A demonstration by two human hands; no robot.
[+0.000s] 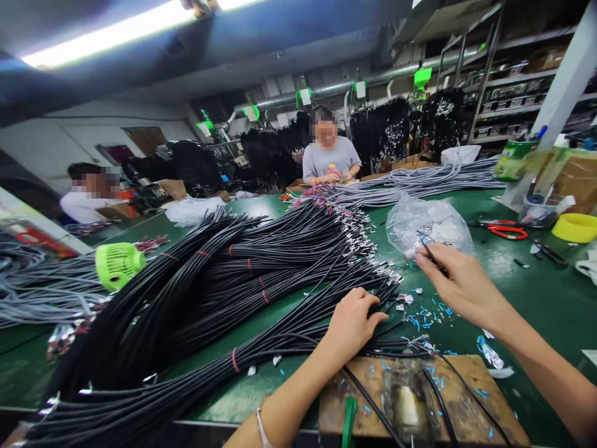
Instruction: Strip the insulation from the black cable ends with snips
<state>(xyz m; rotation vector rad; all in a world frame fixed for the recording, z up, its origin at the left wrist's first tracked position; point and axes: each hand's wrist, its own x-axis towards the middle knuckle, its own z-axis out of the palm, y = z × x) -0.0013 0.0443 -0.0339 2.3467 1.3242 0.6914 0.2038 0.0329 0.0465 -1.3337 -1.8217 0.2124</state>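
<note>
My left hand (353, 322) lies over the near bundle of black cables (289, 317), its fingers curled down around some of them. Dark tweezers (436, 260) are pinched in my right hand (459, 280), tips pointing up and left beside a clear plastic bag (426, 224) with white scraps in it. The stripped cable ends (422, 342) between my hands show thin coloured wires. Below them sits a worn wooden board (471, 398) with a metal block (410, 401) on it, and a few cables cross the board.
Blue offcuts (426, 314) and foil bits litter the green table (504, 292). Red-handled scissors (506, 229), yellow tape (576, 228) and a tub (541, 210) stand right. A green fan (119, 266) is left, grey cables (420, 180) behind. A co-worker (331, 152) sits opposite, another person (88, 199) left.
</note>
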